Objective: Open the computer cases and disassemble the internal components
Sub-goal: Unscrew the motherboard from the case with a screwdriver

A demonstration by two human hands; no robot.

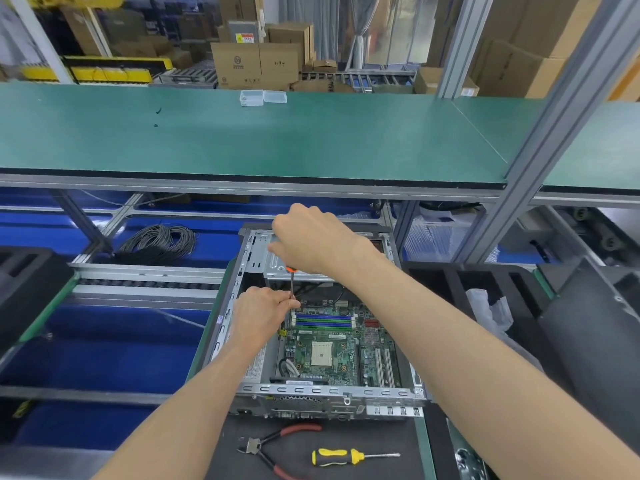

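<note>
2 hands (311,240) (261,315) – 1 screwdriver (292,284) – 1 open case (325,389)

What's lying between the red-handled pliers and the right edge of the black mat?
In the head view, a yellow-and-black screwdriver lies right of the pliers on the black mat.

Both forearms reach forward, bare to the elbow. Right hand (311,240): raised, farther out than the left, back of the hand uppermost, fingers curled shut around the orange-topped handle of a screwdriver (291,284). Left hand (261,315): lower and nearer, knuckles up, fingertips (292,303) pinched on the shaft just beneath the right hand.
</note>
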